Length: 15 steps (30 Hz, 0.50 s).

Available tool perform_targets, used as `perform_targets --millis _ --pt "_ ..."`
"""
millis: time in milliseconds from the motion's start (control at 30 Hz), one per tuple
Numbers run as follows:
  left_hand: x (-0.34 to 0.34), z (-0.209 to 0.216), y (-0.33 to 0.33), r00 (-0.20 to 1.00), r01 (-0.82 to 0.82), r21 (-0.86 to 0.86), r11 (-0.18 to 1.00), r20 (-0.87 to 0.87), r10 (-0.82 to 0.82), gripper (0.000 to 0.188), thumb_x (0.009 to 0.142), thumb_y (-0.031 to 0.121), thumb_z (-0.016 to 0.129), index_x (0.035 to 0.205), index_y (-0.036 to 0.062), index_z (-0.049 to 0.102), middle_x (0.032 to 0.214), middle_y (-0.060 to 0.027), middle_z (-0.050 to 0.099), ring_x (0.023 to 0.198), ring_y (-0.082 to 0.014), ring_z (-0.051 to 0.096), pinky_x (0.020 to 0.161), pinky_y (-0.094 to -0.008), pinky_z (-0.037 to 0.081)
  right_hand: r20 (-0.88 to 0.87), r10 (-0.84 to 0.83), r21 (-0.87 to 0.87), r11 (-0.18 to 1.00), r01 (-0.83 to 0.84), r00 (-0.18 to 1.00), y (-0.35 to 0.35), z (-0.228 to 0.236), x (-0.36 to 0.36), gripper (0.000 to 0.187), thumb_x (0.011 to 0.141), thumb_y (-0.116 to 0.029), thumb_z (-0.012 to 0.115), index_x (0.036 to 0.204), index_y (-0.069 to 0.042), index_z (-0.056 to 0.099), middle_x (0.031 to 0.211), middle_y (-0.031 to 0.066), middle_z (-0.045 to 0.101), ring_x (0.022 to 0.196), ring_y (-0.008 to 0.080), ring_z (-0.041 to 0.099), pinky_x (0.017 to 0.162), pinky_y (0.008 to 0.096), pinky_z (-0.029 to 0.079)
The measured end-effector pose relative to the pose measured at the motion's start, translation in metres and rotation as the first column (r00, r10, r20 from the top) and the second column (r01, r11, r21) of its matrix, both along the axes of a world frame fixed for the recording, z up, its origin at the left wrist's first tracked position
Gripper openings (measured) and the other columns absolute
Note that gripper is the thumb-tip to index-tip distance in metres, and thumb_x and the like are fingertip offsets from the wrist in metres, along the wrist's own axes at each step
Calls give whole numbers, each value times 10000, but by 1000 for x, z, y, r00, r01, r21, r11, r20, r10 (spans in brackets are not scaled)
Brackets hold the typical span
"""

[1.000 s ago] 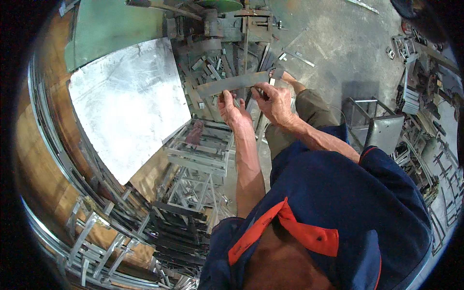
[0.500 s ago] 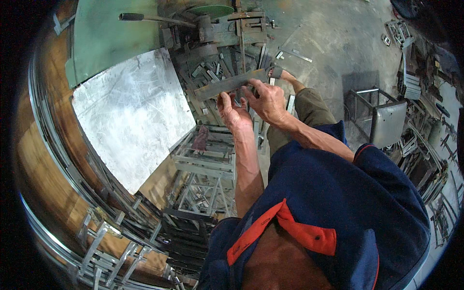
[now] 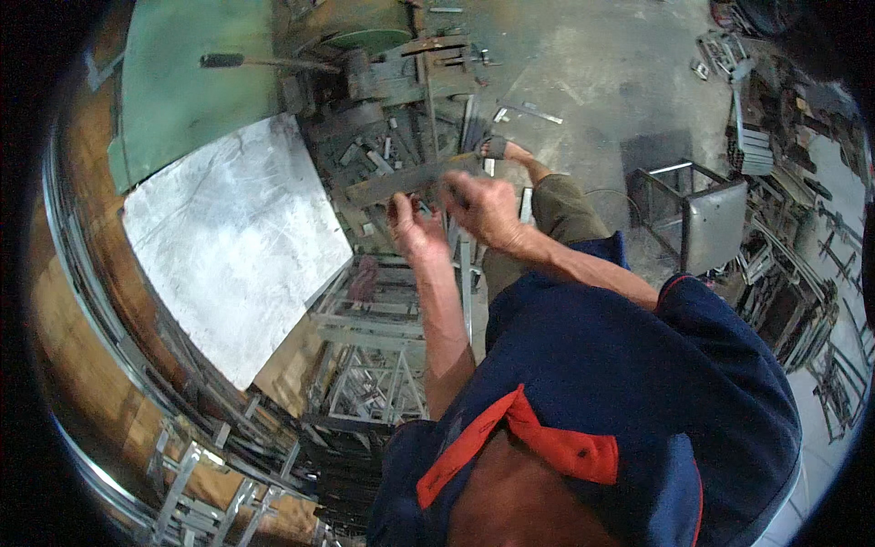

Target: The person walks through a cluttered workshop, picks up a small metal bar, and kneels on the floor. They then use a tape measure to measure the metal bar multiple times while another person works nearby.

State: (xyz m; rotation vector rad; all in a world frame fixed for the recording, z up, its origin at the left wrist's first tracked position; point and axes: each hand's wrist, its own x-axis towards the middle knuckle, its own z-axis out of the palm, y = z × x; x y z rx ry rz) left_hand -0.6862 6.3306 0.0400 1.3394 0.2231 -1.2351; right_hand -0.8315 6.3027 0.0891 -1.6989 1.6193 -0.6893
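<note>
My left hand [image 3: 419,230] is raised in front of me, palm up, its fingers curled inward. What they pinch, if anything, is too small and blurred to name. Just right of it, my right hand [image 3: 485,210] is bent over with its fingers drawn together. Motion smears its fingertips, and anything in them is hidden. A long flat dark bar [image 3: 406,184] lies slantwise just beyond both hands. The left fingertips overlap its near edge; whether they touch it I cannot tell.
A scratched pale metal sheet [image 3: 239,246] lies on the left beside a green panel [image 3: 196,100]. Beyond my hands stands a machine with a black-handled lever [image 3: 221,61]. Metal offcuts [image 3: 378,159] lie under it. A metal-framed stool [image 3: 715,223] stands right; metal frames [image 3: 374,383] are lower left.
The whole view has shifted, so most things sit slightly further left and lower. My right hand's fingers have curled in more and blurred. My left hand stays close beside it, still curled.
</note>
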Motion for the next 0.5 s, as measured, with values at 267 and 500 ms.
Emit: perform_targets --millis 267,500 --pt "11 3 26 969 149 199 969 164 -183 225 933 225 726 1135 172 642 1055 48 650 949 -110 551 780 -361 401 -18 251 171 954 -244 968 15 -2 -1 275 845 -229 711 1058 -61 662 797 154 707 740 317 702 635 460 528" --pt "4 16 25 890 364 263 894 186 -417 232 919 200 714 1125 127 635 1119 22 633 1049 -147 566 836 -371 421 149 -16 335 942 -35 989 8 -2 -10 223 826 -210 686 1003 -78 717 814 224 703 773 384 706 688 457 564"
